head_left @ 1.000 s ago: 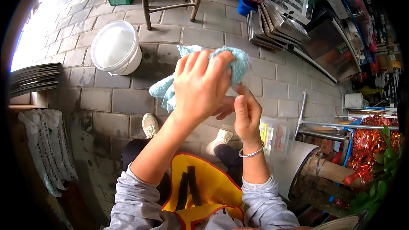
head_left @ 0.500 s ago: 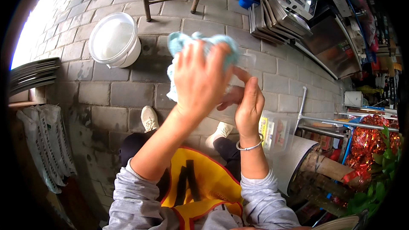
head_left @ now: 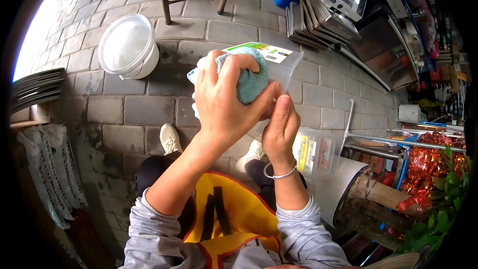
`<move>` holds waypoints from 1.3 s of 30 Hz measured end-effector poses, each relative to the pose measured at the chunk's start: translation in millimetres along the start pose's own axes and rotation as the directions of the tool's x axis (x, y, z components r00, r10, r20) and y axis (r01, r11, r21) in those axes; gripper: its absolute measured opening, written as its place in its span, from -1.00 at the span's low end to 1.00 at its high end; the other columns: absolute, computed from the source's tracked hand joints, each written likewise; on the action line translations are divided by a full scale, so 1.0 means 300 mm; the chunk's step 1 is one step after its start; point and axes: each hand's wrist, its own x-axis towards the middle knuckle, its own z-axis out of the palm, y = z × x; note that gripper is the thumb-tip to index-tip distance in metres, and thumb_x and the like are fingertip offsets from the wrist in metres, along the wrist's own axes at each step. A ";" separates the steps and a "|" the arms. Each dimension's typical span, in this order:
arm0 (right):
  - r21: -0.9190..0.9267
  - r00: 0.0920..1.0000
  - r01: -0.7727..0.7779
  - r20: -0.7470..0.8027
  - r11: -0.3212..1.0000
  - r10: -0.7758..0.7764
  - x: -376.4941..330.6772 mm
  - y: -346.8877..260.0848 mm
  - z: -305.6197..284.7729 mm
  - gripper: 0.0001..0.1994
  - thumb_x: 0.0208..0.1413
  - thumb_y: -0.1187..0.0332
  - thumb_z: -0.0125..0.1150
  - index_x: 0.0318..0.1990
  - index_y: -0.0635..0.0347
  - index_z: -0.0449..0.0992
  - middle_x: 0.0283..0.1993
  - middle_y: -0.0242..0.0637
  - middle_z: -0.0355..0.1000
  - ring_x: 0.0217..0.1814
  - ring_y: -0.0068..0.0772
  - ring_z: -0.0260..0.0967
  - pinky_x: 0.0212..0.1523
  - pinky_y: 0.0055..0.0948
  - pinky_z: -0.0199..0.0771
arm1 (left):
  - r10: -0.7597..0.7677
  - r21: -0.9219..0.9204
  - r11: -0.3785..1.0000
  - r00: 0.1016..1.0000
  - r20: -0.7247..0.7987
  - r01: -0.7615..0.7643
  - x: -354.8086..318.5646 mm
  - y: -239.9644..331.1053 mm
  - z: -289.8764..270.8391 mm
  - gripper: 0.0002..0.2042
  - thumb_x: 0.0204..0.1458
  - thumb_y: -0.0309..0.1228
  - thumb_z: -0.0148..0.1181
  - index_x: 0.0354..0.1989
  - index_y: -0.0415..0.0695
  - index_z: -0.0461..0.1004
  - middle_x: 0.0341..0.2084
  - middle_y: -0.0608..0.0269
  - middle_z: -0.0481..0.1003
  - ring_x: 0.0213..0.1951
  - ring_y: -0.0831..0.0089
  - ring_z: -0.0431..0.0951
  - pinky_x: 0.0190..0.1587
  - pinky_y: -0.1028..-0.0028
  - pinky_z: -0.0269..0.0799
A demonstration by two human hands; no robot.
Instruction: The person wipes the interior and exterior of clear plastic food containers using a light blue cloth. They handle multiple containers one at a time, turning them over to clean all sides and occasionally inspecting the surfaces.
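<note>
Wears bunched grey sleeves with ribbed cuffs, a slim silver bangle on the right wrist, a red-edged yellow apron with two black strips, dark trousers and cream lace-up shoes.

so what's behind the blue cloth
Part of a clear plastic box shows past it, with a green-and-white label; whatever the cloth and left hand cover can't be seen.
</note>
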 end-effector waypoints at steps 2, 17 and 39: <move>-0.069 0.999 0.040 0.029 0.997 -0.038 -0.002 0.006 -0.008 -0.56 0.36 0.15 -0.35 -0.18 0.36 0.40 -0.50 -0.29 0.47 -0.52 -0.56 0.44 -0.52 -0.60 0.43 | 0.028 0.012 1.000 0.999 -0.023 -0.027 0.005 0.006 -0.005 -0.61 -0.37 -0.27 0.45 -0.37 -0.02 0.38 -0.45 0.21 0.35 -0.36 0.16 0.36 -0.29 0.28 0.27; 0.020 0.990 -0.052 -0.128 0.998 0.054 0.020 0.051 -0.030 -0.59 0.37 0.18 -0.35 -0.16 0.32 0.39 -0.50 -0.35 0.43 -0.53 -0.60 0.40 -0.56 -0.62 0.36 | 0.266 -0.125 0.960 0.954 0.142 -0.249 -0.020 0.017 -0.006 -0.60 -0.40 -0.54 0.32 -0.23 -0.05 0.49 -0.37 0.22 0.43 -0.39 0.25 0.45 -0.32 0.38 0.38; -0.069 0.995 -0.058 -0.081 0.996 0.052 0.015 0.002 -0.015 -0.65 0.36 0.22 -0.30 -0.26 0.26 0.39 -0.63 -0.33 0.38 -0.62 -0.56 0.41 -0.61 -0.55 0.34 | 0.178 0.152 0.967 0.970 0.165 -0.203 -0.006 -0.020 -0.018 -0.70 -0.41 -0.48 0.32 -0.37 0.00 0.52 -0.47 0.26 0.40 -0.44 0.28 0.42 -0.41 0.40 0.34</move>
